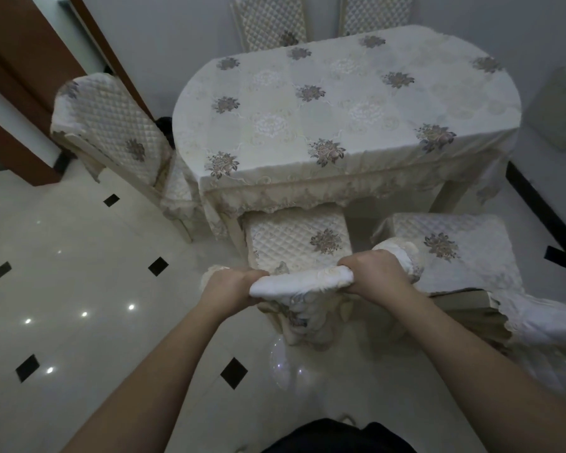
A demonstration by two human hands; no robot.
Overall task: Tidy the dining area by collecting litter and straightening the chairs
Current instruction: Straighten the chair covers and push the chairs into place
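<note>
A chair with a cream quilted cover stands right in front of me, its seat [294,240] partly under the table. My left hand [231,284] grips the left end of its covered top rail [303,281]. My right hand [378,274] grips the right end of the same rail. Both hands are closed around the fabric-covered backrest. The oval dining table [340,103] wears a cream cloth with grey flower prints and carries nothing that I can see.
A second chair [451,250] stands close on the right, its cover hanging loose. Another chair [111,132] sits at the table's left end, near a brown door frame [20,93]. Two chair backs [272,21] lean by the far wall. Glossy tiled floor [79,289] spreads left.
</note>
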